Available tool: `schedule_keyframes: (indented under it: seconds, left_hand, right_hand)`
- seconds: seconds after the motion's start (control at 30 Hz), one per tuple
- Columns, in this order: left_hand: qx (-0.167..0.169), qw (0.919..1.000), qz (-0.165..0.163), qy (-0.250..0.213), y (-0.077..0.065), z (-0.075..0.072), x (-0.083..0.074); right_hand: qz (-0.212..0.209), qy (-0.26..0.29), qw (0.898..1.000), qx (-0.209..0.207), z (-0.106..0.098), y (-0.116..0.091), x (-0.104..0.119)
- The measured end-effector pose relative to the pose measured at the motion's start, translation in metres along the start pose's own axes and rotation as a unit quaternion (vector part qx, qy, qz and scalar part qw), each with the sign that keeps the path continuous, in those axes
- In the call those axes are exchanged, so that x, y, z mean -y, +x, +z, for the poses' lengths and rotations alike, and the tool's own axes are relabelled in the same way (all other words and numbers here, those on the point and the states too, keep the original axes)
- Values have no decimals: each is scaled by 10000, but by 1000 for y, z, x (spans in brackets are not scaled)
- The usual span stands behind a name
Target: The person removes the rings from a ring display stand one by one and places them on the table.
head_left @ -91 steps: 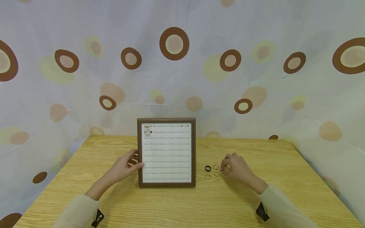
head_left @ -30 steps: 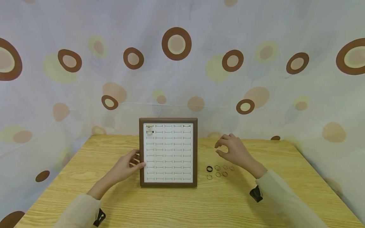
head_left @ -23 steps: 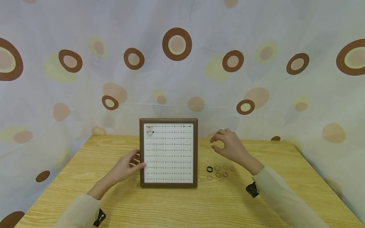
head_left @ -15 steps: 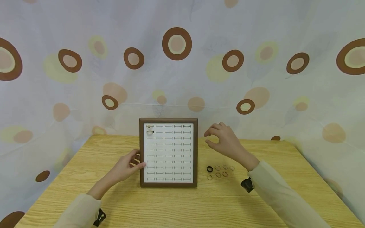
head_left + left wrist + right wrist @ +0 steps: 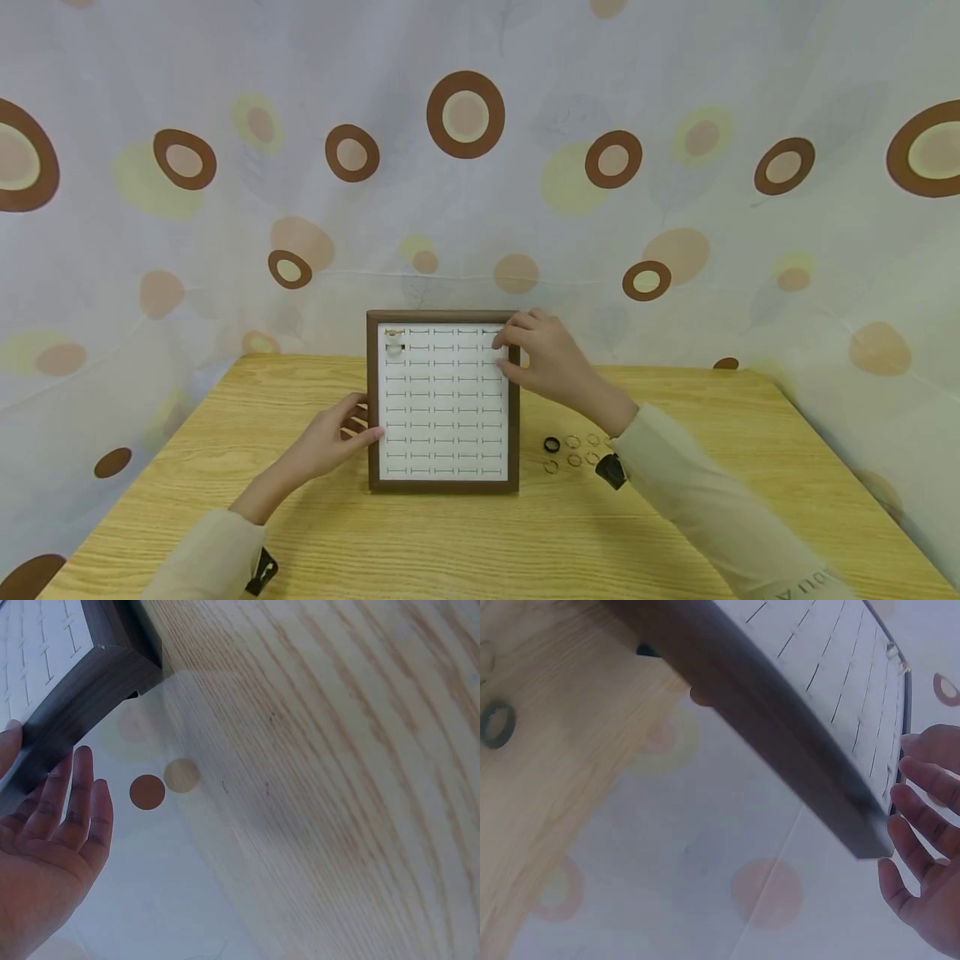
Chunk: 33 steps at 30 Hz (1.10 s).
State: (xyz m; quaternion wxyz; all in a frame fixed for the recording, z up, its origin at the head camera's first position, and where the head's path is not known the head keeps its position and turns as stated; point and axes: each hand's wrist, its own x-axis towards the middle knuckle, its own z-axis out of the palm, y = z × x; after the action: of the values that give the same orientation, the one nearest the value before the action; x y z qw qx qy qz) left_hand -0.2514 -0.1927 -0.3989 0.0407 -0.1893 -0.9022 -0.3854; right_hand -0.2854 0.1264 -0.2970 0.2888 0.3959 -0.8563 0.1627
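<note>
A ring display board [image 5: 442, 400] with a brown frame and white slotted face stands upright on the table. My left hand [image 5: 330, 442] holds its left side, thumb on the front and the other fingers around behind; the left wrist view shows the thumb [image 5: 10, 746] on the frame. My right hand [image 5: 551, 358] is over the board's upper right edge, index finger and thumb spread with a gap, tips in front of the upper slots. No ring shows between them. A gold-toned ring [image 5: 393, 332] and a pale ring [image 5: 394, 349] sit in the left column's top slots.
On the wooden table [image 5: 450, 542], right of the board, lie a black ring [image 5: 552, 445] and several thin metal rings [image 5: 574, 460], partly overlapped by the black wrist mount [image 5: 611, 472]. A patterned curtain [image 5: 465, 208] hangs behind and along both sides.
My right hand has left the loose rings, risen and moved left to the board's upper right, its finger and thumb now apart. The left hand keeps its grip on the frame.
</note>
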Motion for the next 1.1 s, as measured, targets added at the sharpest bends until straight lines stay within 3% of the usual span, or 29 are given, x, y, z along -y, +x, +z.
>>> schedule_keyframes:
  seconds: [0.43, 1.1]
  left_hand:
    - [21, 10000, -55, 14, 0, 0, -1]
    - [41, 9999, -60, -95, -1, 0, -2]
  right_hand:
    - [145, -132, 9990, 407, 22, 36, 36]
    - [315, -160, 9993, -108, 61, 59, 67]
